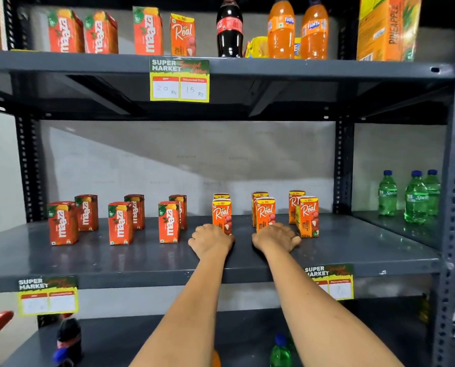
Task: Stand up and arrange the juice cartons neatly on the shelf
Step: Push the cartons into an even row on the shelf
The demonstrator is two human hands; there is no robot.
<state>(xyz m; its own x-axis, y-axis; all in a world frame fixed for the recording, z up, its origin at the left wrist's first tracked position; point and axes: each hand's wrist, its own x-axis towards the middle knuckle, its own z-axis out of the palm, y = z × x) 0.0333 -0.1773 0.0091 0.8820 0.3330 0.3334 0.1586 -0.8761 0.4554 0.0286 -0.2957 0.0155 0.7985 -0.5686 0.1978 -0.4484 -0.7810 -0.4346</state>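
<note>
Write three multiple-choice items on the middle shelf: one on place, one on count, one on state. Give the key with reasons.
1. Where do the Real cartons stand relative to the Maaza cartons?
A. To their right
B. To their left
C. On top of them

2. How many Maaza cartons are on the middle shelf?
A. Three
B. Six
C. Nine

3. How do the cartons on this shelf stand?
A. All lying flat
B. Half tipped over
C. All upright

Key:
1 A: the orange Real cartons fill the shelf's right half and the red Maaza ones its left half.
2 B: three pairs show, each a front carton with one behind it.
3 C: every carton stands on its base, while the left hand and right hand rest low by the front Real cartons.
</note>
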